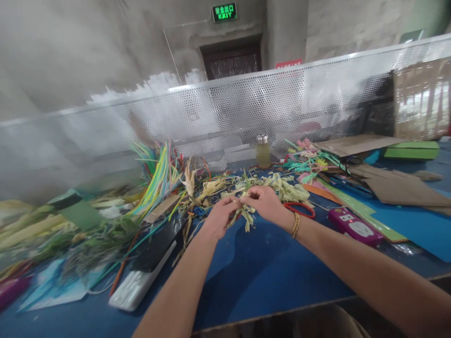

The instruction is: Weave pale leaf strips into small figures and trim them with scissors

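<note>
My left hand and my right hand meet over the blue table, both with fingers pinched together. Between them is a small bunch of pale green corn husk strips, its loose ends hanging below the fingertips. Just beyond lies a heap of similar husk, and a dried, straw-coloured husk stands to the left of it. A red loop like a scissors handle rests beside my right wrist. The exact grip of each finger is too small to make out.
To the left are a black and white box, a bundle of coloured strips and blurred plant material. At right lie a purple device, cardboard and coloured sheets. A jar stands before the perforated metal screen.
</note>
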Action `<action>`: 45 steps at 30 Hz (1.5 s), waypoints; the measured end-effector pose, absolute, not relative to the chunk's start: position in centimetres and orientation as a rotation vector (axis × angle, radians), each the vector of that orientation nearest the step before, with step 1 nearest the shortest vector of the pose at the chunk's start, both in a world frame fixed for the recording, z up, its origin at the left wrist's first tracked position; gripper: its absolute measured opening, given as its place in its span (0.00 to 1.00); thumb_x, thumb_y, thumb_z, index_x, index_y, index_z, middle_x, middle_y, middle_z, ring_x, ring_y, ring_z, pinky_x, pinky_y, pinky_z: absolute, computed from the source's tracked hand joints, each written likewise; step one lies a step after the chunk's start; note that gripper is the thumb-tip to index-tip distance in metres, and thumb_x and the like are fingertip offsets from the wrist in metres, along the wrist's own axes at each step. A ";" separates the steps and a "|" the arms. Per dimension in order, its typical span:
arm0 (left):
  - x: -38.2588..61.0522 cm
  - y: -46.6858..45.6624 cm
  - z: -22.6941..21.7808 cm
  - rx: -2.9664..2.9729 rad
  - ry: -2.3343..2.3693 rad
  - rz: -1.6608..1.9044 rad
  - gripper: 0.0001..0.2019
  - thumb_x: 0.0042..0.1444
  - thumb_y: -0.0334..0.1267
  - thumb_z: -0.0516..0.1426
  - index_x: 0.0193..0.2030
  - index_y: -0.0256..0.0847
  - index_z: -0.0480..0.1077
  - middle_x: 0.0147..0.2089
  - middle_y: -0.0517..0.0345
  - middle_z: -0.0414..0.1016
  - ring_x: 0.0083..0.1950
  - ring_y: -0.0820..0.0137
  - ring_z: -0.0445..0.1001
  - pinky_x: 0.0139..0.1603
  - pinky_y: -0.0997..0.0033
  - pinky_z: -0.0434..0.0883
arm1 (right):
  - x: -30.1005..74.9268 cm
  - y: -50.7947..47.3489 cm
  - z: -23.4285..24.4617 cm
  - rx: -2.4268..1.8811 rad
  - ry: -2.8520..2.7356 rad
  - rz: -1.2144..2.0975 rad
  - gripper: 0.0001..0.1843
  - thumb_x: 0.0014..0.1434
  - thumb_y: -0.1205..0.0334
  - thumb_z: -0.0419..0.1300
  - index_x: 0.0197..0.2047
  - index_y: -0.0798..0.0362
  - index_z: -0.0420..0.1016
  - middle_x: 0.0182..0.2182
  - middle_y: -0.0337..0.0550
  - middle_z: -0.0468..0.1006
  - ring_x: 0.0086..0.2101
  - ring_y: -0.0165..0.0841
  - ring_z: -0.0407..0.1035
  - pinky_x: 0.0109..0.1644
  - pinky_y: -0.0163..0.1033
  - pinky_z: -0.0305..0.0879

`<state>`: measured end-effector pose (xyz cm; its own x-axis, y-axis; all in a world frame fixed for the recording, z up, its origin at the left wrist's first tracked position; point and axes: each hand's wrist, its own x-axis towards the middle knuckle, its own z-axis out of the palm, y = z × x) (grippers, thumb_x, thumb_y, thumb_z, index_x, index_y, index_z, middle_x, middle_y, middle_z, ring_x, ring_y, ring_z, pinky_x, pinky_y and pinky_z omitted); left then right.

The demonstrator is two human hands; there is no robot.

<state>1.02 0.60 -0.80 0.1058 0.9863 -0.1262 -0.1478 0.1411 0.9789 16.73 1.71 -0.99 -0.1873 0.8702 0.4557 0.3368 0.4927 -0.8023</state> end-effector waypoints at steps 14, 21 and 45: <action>0.3 0.4 0.3 0.889 1.008 1.280 0.16 0.30 0.35 0.71 0.24 0.37 0.70 0.23 0.64 0.69 0.26 0.77 0.68 0.37 0.72 0.72 | 17.8 1.9 -0.2 -0.946 -1.808 0.661 0.06 0.56 0.62 0.59 0.31 0.54 0.75 0.27 0.40 0.76 0.29 0.29 0.66 0.34 0.34 0.61; 0.4 0.8 -0.2 0.825 1.007 1.354 0.15 0.31 0.34 0.71 0.27 0.38 0.72 0.23 0.66 0.68 0.25 0.78 0.66 0.37 0.71 0.72 | 17.9 1.3 0.2 -0.978 -1.941 0.488 0.07 0.55 0.68 0.59 0.26 0.55 0.74 0.20 0.35 0.69 0.22 0.25 0.60 0.27 0.32 0.54; 0.1 0.6 -1.0 1.741 1.257 1.031 0.09 0.42 0.40 0.65 0.26 0.36 0.76 0.22 0.62 0.69 0.22 0.78 0.59 0.24 0.75 0.56 | 18.9 2.1 1.1 -0.769 -2.253 -0.092 0.09 0.60 0.61 0.61 0.30 0.53 0.80 0.29 0.43 0.73 0.35 0.33 0.64 0.40 0.39 0.56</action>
<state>0.12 0.62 -0.98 0.1962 0.9634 0.1825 0.3671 -0.2448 0.8974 18.95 2.06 1.12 -0.5453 0.5004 0.6725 0.5534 0.8175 -0.1596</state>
